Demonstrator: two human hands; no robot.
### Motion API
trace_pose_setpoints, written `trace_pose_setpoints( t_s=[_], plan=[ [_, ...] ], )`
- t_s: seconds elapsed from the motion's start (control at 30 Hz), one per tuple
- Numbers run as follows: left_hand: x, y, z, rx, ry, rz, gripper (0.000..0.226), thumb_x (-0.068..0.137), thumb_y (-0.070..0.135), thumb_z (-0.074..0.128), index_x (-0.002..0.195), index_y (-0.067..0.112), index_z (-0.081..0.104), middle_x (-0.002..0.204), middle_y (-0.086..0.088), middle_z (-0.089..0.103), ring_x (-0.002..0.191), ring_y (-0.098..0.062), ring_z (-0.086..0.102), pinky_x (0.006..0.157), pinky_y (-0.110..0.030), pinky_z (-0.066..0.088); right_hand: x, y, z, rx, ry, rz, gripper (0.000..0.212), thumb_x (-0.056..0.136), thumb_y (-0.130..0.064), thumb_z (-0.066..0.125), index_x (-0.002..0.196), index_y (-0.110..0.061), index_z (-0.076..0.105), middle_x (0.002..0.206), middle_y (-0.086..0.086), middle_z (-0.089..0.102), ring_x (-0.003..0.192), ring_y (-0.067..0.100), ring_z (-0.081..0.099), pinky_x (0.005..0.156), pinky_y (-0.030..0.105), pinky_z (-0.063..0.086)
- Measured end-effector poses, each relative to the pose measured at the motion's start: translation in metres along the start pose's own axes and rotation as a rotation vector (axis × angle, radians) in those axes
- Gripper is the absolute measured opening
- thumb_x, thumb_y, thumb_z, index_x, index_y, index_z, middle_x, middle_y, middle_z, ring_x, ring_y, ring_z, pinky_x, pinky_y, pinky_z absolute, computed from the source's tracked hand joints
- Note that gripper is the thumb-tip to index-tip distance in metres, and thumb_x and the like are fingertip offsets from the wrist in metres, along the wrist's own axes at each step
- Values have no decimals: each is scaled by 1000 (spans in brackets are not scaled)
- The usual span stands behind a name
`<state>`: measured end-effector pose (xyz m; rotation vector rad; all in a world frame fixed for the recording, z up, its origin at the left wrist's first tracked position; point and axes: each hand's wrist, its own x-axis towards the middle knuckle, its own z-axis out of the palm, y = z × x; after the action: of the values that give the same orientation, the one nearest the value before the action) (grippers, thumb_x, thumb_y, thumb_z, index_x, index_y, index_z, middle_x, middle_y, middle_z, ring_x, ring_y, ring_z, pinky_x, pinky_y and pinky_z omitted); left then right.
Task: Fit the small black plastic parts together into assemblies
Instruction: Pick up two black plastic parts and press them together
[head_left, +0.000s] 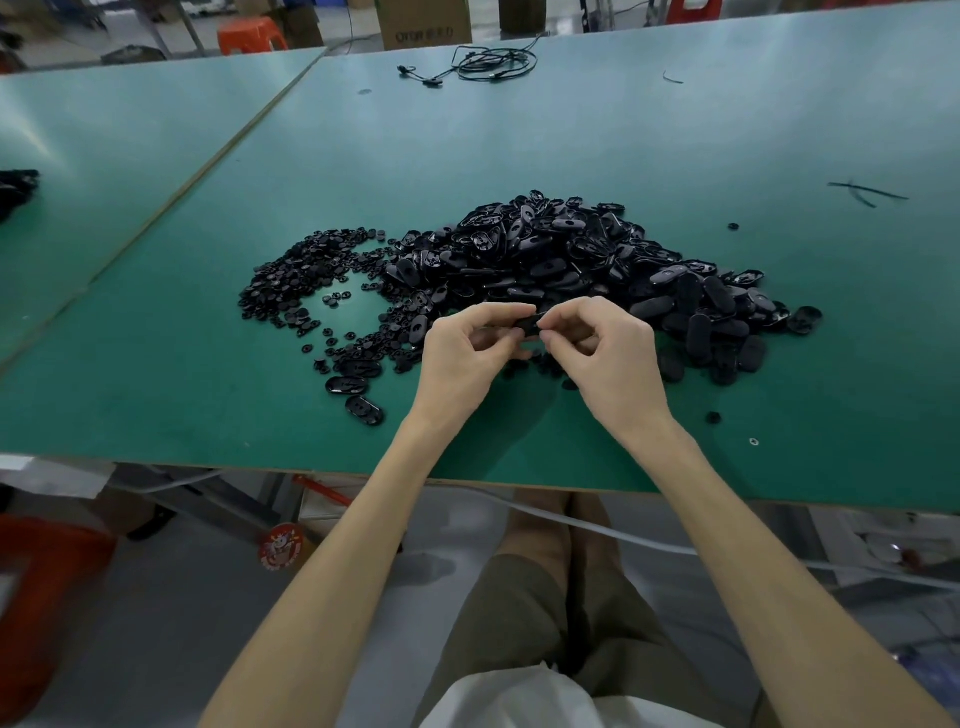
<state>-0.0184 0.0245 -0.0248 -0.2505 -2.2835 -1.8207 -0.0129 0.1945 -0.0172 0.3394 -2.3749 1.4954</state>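
Bare left hand (462, 358) and right hand (613, 358) pinch one flat black oval part (524, 325) above smooth green bench (156, 364), three glossy oval shells (345, 385) loose at left, one heap (571, 260) of shells behind, small round discs (296, 275) beside it, one coiled cable (493, 65) far back

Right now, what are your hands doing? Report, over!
Left hand and right hand both pinch one black part. Pile of parts just behind, on the table. Nothing blocks the hands.
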Motion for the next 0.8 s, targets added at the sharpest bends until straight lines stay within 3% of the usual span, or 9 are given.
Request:
trace_pose_setpoints(
  t_s=[0.17, 0.53, 0.7, 0.8],
  plan=[
    [0, 0, 1, 15, -9, 9, 24, 94, -4, 71, 114, 6, 76, 105, -4, 79, 90, -19, 78, 84, -37, 64, 0, 0, -1, -47, 5, -12, 13, 92, -1, 75, 95, -14, 76, 94, -3, 69, 81, 7, 66, 73, 10, 49],
    [-1, 2, 1, -27, -44, 4, 23, 93, -4, 71, 115, 4, 76, 105, -6, 79, 93, -20, 78, 84, -37, 64, 0, -1, -1, -22, 22, -2, 12, 92, -3, 75, 95, -15, 75, 95, 0, 69, 80, 8, 65, 72, 11, 49],
    [-1, 2, 0, -64, -67, 7, 21, 94, -2, 72, 114, 4, 75, 104, -7, 79, 95, -22, 78, 87, -40, 63, 2, 0, -3, 30, 28, 49, 14, 89, -7, 80, 94, -17, 71, 92, 2, 71, 78, 10, 66, 71, 23, 54],
    [-1, 2, 0, -90, -72, 8, 21, 94, -3, 71, 113, 4, 75, 101, -9, 80, 92, -24, 78, 85, -36, 63, 2, 2, -4, 27, 42, 45, 20, 85, -12, 85, 95, -17, 68, 93, -2, 66, 78, 8, 62, 69, 17, 48]
  ],
)
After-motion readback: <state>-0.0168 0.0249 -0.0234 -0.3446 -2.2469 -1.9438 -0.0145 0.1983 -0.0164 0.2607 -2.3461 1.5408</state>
